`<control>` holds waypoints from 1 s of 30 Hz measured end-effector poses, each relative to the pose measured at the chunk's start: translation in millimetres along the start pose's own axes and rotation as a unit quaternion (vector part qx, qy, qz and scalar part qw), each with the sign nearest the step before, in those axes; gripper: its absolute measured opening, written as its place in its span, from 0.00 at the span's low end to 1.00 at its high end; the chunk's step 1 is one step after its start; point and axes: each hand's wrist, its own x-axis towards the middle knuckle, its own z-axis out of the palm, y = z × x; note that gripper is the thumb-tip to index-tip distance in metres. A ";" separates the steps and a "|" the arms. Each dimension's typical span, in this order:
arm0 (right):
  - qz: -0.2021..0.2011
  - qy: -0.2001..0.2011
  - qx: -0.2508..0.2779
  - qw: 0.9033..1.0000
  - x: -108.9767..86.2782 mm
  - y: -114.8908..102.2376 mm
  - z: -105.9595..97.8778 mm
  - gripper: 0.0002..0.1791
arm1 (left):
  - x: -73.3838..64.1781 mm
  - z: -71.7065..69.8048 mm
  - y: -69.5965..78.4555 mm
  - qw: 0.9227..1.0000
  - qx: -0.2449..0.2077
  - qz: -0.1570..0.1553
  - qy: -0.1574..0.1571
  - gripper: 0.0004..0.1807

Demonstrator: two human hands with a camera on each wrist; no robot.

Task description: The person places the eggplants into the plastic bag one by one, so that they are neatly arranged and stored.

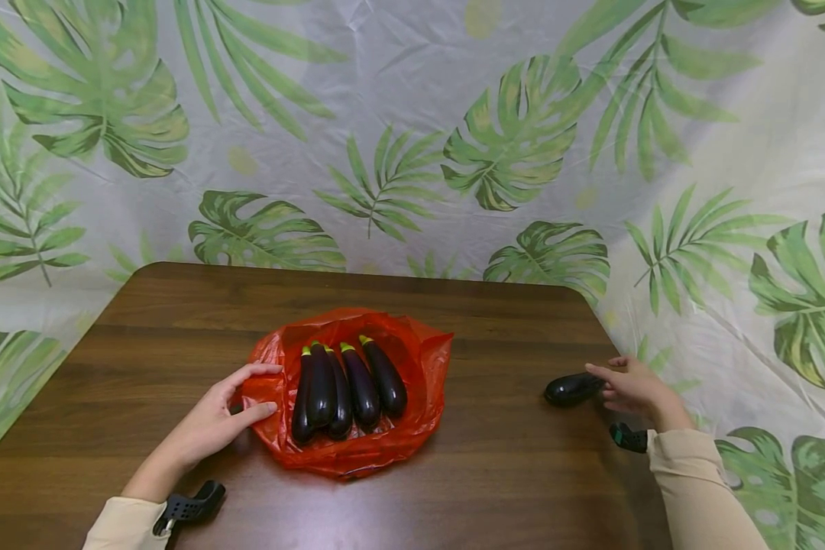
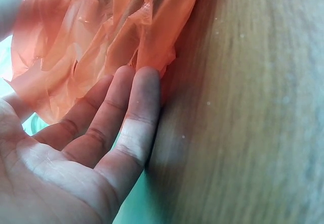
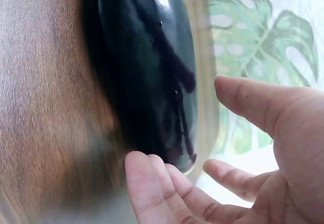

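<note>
A crumpled red plastic bag (image 1: 351, 462) lies spread on the table with several dark purple eggplants (image 1: 321, 393) inside, their green caps pointing away from me. My left hand (image 1: 216, 416) is at the bag's left edge, thumb and index finger spread apart over the plastic. In the left wrist view, its extended fingers (image 2: 139, 107) touch the bag (image 2: 61, 46). One more eggplant (image 1: 569, 389) lies on the table's right side. Around its right end is my right hand (image 1: 635, 388); the right wrist view shows the thumb (image 3: 243, 95) standing apart from the eggplant (image 3: 147, 57).
The brown wooden table (image 1: 502, 473) has rounded far corners, and the lone eggplant lies near its right edge. Behind the table hangs a pale cloth (image 1: 399, 99) printed with green leaves. Black wrist devices (image 1: 195, 504) are worn on both wrists.
</note>
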 end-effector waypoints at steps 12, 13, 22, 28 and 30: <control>-0.003 0.005 0.000 1.000 11.4 -5.6 8.9 0.52 | -0.5 -0.6 1.3 1.000 0.001 -0.010 -0.001 0.28; -0.004 0.005 -0.002 1.000 12.2 -6.0 9.9 0.52 | -0.4 -0.7 1.4 1.000 0.002 -0.011 -0.001 0.28; -0.014 -0.004 0.004 1.000 17.3 -10.2 18.4 0.52 | -0.2 -0.7 0.2 1.000 -0.003 -0.010 -0.002 0.28; -0.019 -0.017 0.021 0.999 20.3 -10.8 24.2 0.53 | -0.1 -1.1 0.3 1.000 -0.008 -0.013 -0.004 0.28; -0.017 -0.017 0.028 0.999 19.6 -12.4 26.8 0.53 | -0.1 -1.5 0.6 1.000 -0.007 -0.016 -0.005 0.28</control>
